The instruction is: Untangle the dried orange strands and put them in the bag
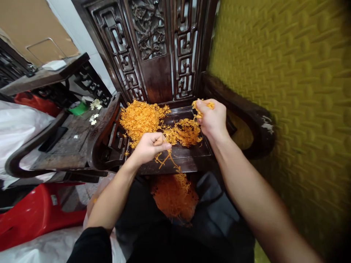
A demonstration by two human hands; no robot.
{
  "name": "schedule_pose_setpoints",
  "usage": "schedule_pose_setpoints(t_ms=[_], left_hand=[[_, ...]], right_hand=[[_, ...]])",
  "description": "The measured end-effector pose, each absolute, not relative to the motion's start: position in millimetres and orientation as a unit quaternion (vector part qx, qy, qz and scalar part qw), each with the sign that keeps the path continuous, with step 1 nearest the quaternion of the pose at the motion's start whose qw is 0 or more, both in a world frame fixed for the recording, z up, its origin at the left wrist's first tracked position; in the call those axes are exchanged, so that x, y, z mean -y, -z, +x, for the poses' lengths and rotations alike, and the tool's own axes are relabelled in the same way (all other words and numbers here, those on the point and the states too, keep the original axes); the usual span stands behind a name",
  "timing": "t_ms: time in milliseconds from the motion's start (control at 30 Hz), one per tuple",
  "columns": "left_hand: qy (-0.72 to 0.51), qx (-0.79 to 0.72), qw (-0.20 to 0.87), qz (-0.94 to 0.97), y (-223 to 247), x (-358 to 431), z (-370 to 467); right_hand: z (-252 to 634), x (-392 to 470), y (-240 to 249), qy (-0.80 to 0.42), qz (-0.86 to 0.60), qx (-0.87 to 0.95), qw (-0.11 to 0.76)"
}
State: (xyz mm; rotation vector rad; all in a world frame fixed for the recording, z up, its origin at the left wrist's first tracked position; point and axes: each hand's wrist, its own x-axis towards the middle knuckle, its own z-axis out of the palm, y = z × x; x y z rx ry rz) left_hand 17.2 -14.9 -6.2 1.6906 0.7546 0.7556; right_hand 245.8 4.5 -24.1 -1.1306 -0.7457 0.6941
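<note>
A large heap of orange plastic-looking pieces (142,118) rests on the left of the dark wooden seat (189,164). Beside it, a smaller orange clump (188,132) lies between my hands. My left hand (150,146) is closed at the seat's front, pinching thin orange strands (166,159) that hang below its fingers. Raised at the right, my right hand (212,117) is closed around a bunch of orange pieces (197,107), partly hidden by the fingers. More orange pieces (175,195) lie lower down, in front of the seat between my legs.
The carved chair back (157,78) rises behind the seat, with a curved armrest (246,109) at right. A yellow-green textured surface (287,65) stands beyond. Another wooden chair (71,146), white bags (19,128) and a red plastic item (35,208) are at left.
</note>
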Motion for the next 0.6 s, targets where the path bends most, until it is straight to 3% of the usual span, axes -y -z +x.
schedule_pose_setpoints(t_ms=[133, 333, 467, 600], left_hand=[[-0.325, -0.310, 0.578, 0.681, 7.4, 14.2, 15.7], [-0.271, -0.274, 0.699, 0.603, 18.0, 22.9, 20.5], [-0.094, -0.217, 0.704, 0.669, 38.9, 52.0, 25.8], [0.097, -0.172, 0.572, 0.796, 56.0, 55.1, 8.0]], right_hand=[[252.4, 4.8, 20.5, -0.469, -0.450, 0.342, 0.679], [242.0, 10.6, 19.2, -0.508, -0.437, 0.346, 0.657], [243.7, 12.6, 17.2, -0.521, -0.437, 0.319, 0.660], [246.2, 21.9, 14.9, -0.546, -0.432, 0.319, 0.643]])
